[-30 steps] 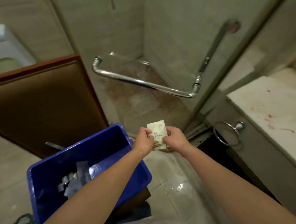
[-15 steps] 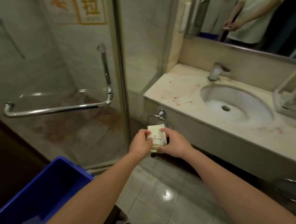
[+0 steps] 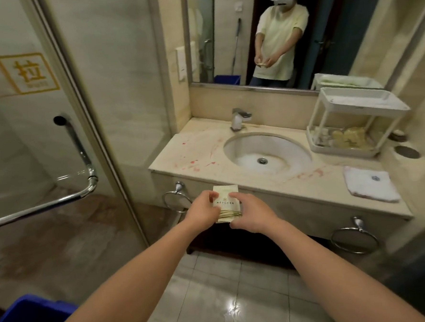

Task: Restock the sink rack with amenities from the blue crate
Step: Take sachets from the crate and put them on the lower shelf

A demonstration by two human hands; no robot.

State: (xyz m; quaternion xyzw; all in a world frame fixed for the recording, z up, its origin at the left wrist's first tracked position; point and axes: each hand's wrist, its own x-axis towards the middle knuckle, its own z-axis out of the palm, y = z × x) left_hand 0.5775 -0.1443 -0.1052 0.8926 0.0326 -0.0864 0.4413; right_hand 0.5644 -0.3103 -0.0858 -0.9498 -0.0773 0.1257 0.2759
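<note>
Nearest you, the blue crate (image 3: pixel 29 319) sits low, well to the left of the sink (image 3: pixel 268 150). Both hands are on the sachets (image 3: pixel 226 204). Your left hand (image 3: pixel 203 208) pinches the left edge and your right hand (image 3: pixel 253 214) curls round the right edge and lower corner. The bundle hangs in the air in front of the sink, just short of the counter (image 3: pixel 188 150).

It looks like more than one sachet, so square the edges and pinch firmly, or they'll fan out and slip. Carry them up and across the sink, clear of the folded cloth (image 3: pixel 371 186) at its front right.

The rack (image 3: pixel 358 117) stands just right of the sink at the back, and its lower tray already holds packets. What's on the top tray I can't tell. Lay yours flat.
</note>
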